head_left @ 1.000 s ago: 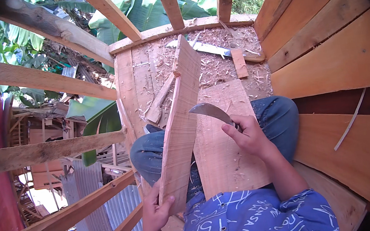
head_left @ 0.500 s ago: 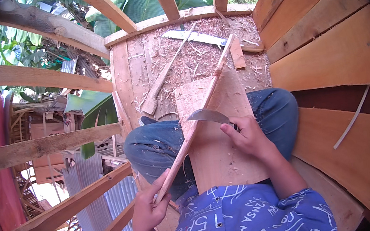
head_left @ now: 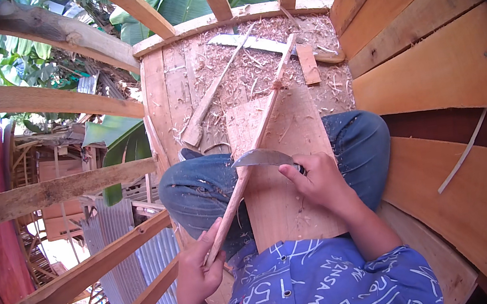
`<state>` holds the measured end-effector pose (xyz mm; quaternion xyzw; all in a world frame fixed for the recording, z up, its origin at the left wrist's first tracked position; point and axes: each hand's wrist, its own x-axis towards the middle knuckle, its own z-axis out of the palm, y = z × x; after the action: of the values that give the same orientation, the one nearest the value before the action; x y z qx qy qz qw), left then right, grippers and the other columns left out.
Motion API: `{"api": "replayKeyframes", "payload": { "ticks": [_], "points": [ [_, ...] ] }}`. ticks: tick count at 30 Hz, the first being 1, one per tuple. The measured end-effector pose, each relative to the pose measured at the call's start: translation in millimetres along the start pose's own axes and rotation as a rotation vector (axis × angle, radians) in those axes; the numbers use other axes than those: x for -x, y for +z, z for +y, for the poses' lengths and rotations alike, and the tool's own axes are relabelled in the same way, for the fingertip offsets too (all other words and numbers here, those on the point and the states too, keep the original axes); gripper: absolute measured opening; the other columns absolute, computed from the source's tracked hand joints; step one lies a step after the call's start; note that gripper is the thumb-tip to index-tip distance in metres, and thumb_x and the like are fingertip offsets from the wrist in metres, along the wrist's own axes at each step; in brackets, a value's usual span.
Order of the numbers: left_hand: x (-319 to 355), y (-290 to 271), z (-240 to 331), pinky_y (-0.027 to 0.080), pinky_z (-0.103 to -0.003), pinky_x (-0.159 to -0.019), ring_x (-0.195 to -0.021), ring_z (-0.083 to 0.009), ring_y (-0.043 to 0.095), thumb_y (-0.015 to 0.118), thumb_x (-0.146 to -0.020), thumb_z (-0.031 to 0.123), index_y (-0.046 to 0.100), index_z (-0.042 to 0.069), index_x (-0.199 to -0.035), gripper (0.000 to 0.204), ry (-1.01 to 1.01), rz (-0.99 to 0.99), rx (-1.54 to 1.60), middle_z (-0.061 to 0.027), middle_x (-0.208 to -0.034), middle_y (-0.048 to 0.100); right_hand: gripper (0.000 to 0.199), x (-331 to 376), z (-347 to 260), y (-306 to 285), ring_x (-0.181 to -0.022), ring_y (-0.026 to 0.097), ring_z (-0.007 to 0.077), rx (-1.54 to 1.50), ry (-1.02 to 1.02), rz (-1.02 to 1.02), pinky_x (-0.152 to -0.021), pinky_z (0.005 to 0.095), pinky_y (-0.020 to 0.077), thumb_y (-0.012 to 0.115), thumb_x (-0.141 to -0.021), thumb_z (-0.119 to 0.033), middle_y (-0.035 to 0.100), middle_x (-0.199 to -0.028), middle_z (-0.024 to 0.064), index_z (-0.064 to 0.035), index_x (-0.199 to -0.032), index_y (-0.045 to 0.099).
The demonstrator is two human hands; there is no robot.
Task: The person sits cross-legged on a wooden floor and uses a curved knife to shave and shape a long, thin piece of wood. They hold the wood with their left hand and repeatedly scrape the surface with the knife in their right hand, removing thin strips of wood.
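Observation:
A long, roughly shaped wooden stick [head_left: 258,135] slants from my lap up and away to the right. My left hand [head_left: 201,267] is closed round its near end. In my right hand [head_left: 319,181] is a knife with a curved blade [head_left: 264,157]; the fingers wrap its handle, which is mostly hidden. The blade lies across the stick about midway along. Under both, a flat wooden board [head_left: 290,201] rests over my crossed legs. Near the stick's far part, a small bump or curl of wood stands out.
A machete with a pale blade [head_left: 252,42] lies among the shavings on the plank floor [head_left: 177,77]. Nearby are a second carved stick [head_left: 212,99] and a small wood block [head_left: 308,63]. Wooden rails [head_left: 70,188] stand at the left, a plank wall [head_left: 429,66] at the right.
The knife has slid a little along the stick toward me and to the left, with my right hand. My left hand keeps its hold. The view has shifted slightly.

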<state>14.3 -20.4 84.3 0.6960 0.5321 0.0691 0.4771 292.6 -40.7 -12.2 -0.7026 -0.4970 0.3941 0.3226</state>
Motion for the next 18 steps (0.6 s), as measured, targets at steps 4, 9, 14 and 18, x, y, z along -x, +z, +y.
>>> {"api": "replayKeyframes", "payload": {
  "ticks": [4, 9, 14, 18],
  "points": [
    [2.8, 7.3, 3.1, 0.044, -0.044, -0.104, -0.079, -0.0353, 0.070, 0.059, -0.074, -0.007, 0.056, 0.007, -0.134, 0.063, -0.023, 0.019, 0.022, -0.0214, -0.086, 0.068, 0.050, -7.2, -5.3, -6.7, -0.061, 0.063, 0.0410, 0.131, -0.021, 0.036, -0.057, 0.0463, 0.0486, 0.063, -0.090, -0.046, 0.059, -0.060, 0.0239, 0.0018, -0.079, 0.070],
    [3.6, 15.5, 4.2, 0.042, -0.048, -0.105, -0.083, -0.0365, 0.070, 0.059, -0.075, -0.006, 0.055, 0.008, -0.136, 0.063, 0.024, 0.032, 0.010, -0.0201, -0.101, 0.069, 0.050, -30.1, 15.3, -10.6, -0.062, 0.063, 0.0420, 0.112, 0.079, 0.218, -0.057, 0.0453, 0.0486, 0.063, -0.090, -0.047, 0.058, -0.059, 0.0236, 0.0014, -0.076, 0.069],
    [13.9, 17.7, -4.5, 0.039, -0.054, -0.107, -0.099, -0.0355, 0.068, 0.057, -0.077, -0.002, 0.054, 0.012, -0.137, 0.061, -0.039, 0.020, 0.081, -0.0176, -0.114, 0.068, 0.049, -32.3, 11.6, -16.2, -0.057, 0.059, 0.0428, 0.223, 0.021, 0.176, -0.053, 0.0450, 0.0449, 0.065, -0.090, -0.042, 0.054, -0.056, 0.0240, 0.0036, -0.070, 0.061],
    [8.9, 12.4, -5.1, 0.037, -0.053, -0.110, -0.117, -0.0353, 0.060, 0.056, -0.077, -0.003, 0.047, 0.014, -0.143, 0.068, 0.124, -0.015, -0.033, -0.0193, -0.128, 0.060, 0.046, -11.5, 5.1, -6.8, -0.047, 0.049, 0.0332, 0.118, -0.137, 0.119, -0.049, 0.0410, 0.0370, 0.060, -0.093, -0.033, 0.047, -0.055, 0.0210, 0.0052, -0.068, 0.053]
  ]
}}
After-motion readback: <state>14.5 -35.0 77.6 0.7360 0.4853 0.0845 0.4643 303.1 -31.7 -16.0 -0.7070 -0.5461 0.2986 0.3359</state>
